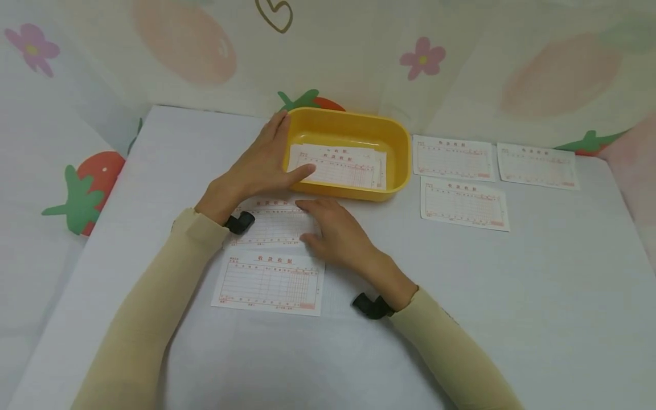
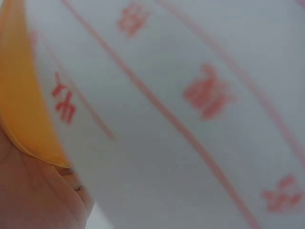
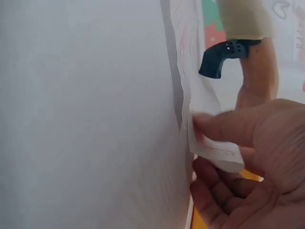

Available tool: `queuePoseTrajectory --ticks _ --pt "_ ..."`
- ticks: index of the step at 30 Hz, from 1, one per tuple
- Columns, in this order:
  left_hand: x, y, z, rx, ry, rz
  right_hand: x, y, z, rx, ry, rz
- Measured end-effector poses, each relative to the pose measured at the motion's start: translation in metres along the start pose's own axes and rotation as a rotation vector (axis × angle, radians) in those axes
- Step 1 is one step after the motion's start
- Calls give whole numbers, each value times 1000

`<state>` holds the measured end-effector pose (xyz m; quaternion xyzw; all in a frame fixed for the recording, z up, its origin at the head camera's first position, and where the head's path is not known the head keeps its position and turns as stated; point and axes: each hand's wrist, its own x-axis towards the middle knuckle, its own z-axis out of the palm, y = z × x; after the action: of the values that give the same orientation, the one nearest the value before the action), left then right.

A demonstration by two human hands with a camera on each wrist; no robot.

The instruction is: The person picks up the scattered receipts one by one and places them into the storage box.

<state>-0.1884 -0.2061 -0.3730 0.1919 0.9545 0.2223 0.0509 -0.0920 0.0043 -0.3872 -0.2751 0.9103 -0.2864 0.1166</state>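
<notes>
Soft, slightly dim light falls evenly across the head view, with faint shadows beside the sleeves (image 1: 135, 313) at lower left and lower right and small glints inside the yellow basin (image 1: 401, 162), while the left wrist view's close receipt slip (image 2: 157, 143) blurs out of focus.

Yellow tub (image 1: 348, 130) upright; red-printed slip (image 1: 274, 226), edge curled.
</notes>
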Motion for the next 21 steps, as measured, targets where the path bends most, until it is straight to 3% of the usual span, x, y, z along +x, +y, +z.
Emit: queuePoseTrajectory --ticks 7,14,21 --pt "-2 -3 0 1 -12 -12 1 3 1 166 75 -15" --pt "-1 -2 -1 -4 -7 -7 -7 3 -8 233 157 -28" --pt "1 1 0 -12 -12 -24 -20 6 -25 274 172 12"
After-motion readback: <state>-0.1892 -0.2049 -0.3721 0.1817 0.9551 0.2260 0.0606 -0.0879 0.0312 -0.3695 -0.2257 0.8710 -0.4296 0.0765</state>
